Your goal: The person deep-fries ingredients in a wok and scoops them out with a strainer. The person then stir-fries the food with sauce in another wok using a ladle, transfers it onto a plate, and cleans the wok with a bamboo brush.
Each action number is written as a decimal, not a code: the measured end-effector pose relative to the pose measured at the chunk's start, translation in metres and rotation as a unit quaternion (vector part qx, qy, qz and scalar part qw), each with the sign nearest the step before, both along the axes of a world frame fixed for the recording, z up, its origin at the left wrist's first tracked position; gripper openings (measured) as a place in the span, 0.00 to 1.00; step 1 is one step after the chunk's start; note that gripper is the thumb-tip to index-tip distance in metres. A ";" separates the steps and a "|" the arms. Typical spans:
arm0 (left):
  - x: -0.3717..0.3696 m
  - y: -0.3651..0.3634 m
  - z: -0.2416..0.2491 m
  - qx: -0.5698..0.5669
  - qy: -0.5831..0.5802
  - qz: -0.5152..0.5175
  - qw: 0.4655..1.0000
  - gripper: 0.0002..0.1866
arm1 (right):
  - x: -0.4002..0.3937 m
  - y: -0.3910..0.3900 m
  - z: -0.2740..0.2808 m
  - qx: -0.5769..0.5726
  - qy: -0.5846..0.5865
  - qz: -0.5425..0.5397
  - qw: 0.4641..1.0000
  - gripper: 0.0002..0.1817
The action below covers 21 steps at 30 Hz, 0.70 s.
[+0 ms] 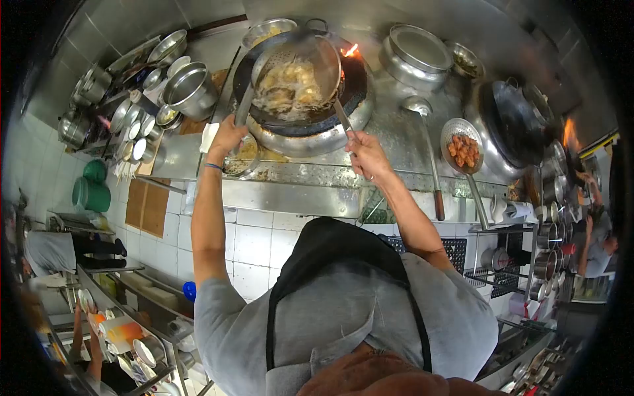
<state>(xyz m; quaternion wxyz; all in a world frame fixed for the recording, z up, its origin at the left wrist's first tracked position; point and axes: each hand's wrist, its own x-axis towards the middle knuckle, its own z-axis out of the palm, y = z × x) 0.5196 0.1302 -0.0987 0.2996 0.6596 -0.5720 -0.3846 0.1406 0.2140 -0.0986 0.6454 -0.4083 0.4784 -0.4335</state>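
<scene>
My left hand is closed around a flat metal handle that reaches up to the left side of the wok; steam and overlap blur where it ends. With its fingers wrapped round a second handle, my right hand holds a large round strainer tilted over the right side of the wok. Pale golden pieces of food lie in bubbling oil between the two utensils. Beside my left hand, a metal bowl of crumb-like food stands on the counter.
Flames rise at the burner's right rim. A ladle and a perforated skimmer with reddish-brown fried pieces lie to the right, before another wok. A lidded pot stands behind. Metal pots crowd the left. Other people work at both sides.
</scene>
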 end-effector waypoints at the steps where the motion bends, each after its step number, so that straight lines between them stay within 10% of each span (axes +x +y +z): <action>1: -0.009 0.010 0.002 -0.022 -0.041 0.010 0.999 0.24 | 0.003 0.004 0.000 -0.003 0.011 -0.021 1.000 0.12; 8: -0.018 0.010 -0.028 -0.132 -0.452 -0.056 0.881 0.27 | -0.018 0.009 -0.006 -0.043 0.080 -0.096 0.991 0.19; 21: 0.035 0.051 -0.014 -0.165 -0.498 -0.050 0.850 0.30 | -0.047 0.021 0.014 -0.198 0.213 -0.144 0.946 0.20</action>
